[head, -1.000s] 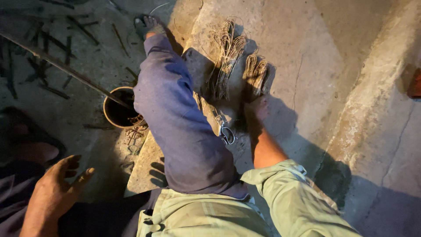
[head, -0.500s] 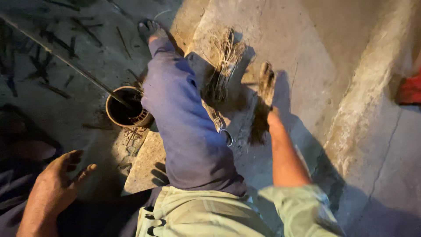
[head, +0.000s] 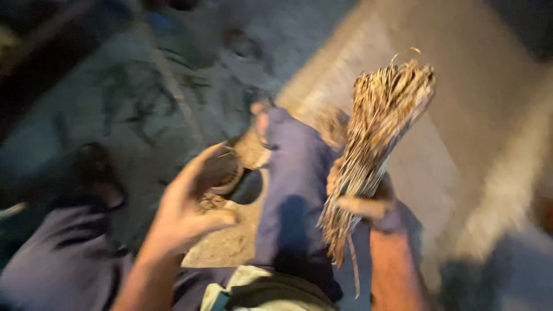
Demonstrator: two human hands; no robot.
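My right hand (head: 371, 204) is shut on a bundle of dry straw-like stalks (head: 377, 132), held up at a slant above my right thigh. The bundle's cut ends point up and to the right. My left hand (head: 187, 210) hovers with its fingers apart and holds nothing, just left of my outstretched leg in blue trousers (head: 291, 196). It is nearest to a small round dark pot (head: 224, 173) on the ground. The picture is blurred by motion.
I sit on a stone slab (head: 230, 245) beside a grey concrete floor (head: 478, 115). Thin dark sticks (head: 132, 103) lie scattered on the ground at the upper left. My other knee (head: 63, 253) is at the lower left.
My right hand has lifted the straw bundle off the floor and raised it. My left hand has moved up and right toward the pot. The view has swung.
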